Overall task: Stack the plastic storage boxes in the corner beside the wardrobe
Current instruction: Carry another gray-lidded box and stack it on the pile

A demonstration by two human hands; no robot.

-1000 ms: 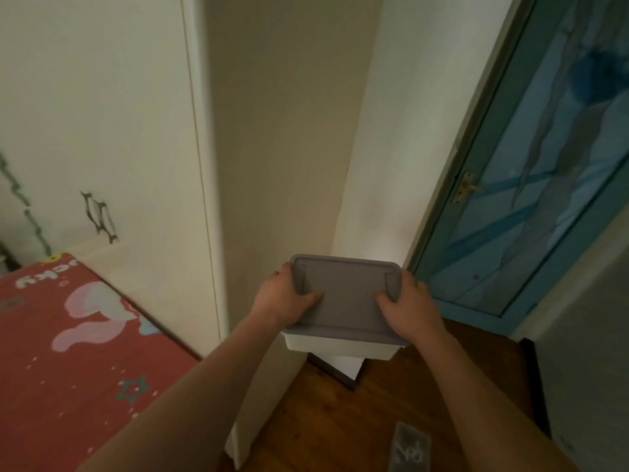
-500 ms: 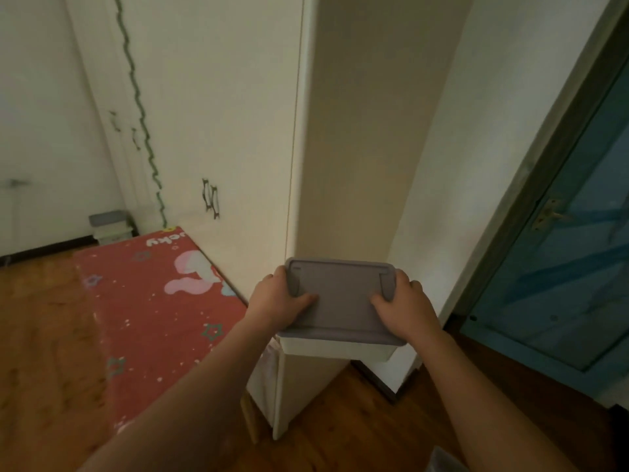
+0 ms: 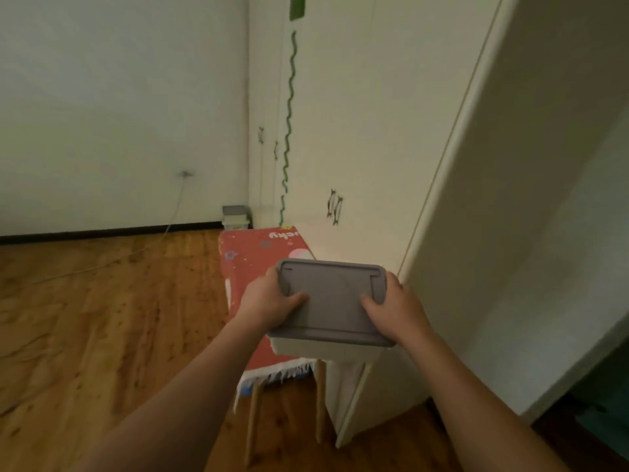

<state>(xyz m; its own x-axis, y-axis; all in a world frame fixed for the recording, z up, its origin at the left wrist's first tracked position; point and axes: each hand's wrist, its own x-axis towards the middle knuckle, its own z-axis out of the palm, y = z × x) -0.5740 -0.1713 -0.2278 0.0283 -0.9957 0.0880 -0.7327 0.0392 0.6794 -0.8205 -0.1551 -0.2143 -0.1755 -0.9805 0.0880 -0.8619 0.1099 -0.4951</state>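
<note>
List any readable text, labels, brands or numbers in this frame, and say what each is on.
"ucky": white letters, upside down to the camera, at the far end of the red patterned cover on the table by the wardrobe; a letter before them may be hidden.
Grey lid of the storage box held in both hands: no text visible.
Stacked boxes in the far corner: too small to show any label.

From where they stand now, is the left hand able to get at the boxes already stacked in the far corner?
Probably not yet. The left hand grips the grey-lidded storage box, and the stacked boxes sit far off across the floor, behind the red-covered table.
</note>
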